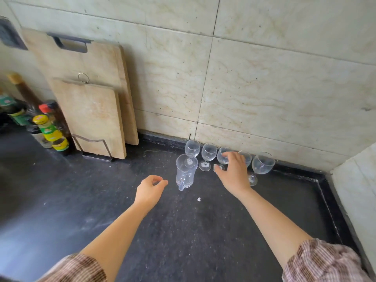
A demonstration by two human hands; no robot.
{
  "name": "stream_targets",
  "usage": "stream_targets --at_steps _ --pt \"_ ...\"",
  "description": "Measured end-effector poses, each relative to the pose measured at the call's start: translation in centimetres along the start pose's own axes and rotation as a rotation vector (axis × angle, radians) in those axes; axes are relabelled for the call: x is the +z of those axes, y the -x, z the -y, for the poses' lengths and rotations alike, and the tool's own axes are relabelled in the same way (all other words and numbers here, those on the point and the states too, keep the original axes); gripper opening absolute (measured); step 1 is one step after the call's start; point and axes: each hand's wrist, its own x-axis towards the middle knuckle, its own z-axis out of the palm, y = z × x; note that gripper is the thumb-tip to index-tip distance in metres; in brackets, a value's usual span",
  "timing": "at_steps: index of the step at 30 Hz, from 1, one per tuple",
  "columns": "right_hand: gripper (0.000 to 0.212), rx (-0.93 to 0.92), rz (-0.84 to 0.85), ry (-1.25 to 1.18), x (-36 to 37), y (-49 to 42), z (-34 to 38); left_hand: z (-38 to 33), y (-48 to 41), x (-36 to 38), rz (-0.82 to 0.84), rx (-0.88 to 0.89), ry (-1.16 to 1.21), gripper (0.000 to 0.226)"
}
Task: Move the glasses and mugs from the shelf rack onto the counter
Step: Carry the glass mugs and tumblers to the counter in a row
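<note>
Head view: fingers [160, 181] of my left hand [149, 190] curl loosely on nothing, just beside the mug [186, 169]. My right hand [234, 171] drapes over the wine glasses [208, 152] rowed along the wall; I can't tell whether it grips one. All stand on the counter [183, 231]. I'd lift off straight up, slowly, so no crowded neighbour tips.

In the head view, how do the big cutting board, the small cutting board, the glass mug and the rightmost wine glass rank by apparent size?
1. big cutting board
2. small cutting board
3. glass mug and rightmost wine glass: they look nearly alike, so unranked.
</note>
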Motion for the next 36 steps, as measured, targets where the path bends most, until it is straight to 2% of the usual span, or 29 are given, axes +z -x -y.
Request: stream_targets --at_steps 6,11,19,29,36 --pt "0.05 -0.285 0.267 0.057 4.1 5.8 10.1 3.2 4.7 -8.2 -0.154 0.15 -0.158 0.032" --pt "0.057 -0.465 0.403 0.125 7.1 13.5 20.2 8.9 11.6 -17.4 -0.322 0.138 -0.247 0.037" --pt "0.062 -0.799 0.566 0.19 10.9 31.1 36.8 21.6 27.9 -32.5 -0.605 -0.001 -0.342 0.041" --pt "0.058 -1.286 0.618 0.171 14.1 53.0 55.8 35.1 48.0 -48.1 -0.945 -0.245 -0.369 0.051" --pt "0.058 -1.564 0.627 0.065 15.5 66.7 68.8 42.1 59.9 -58.5 -1.185 -0.438 -0.395 0.049"
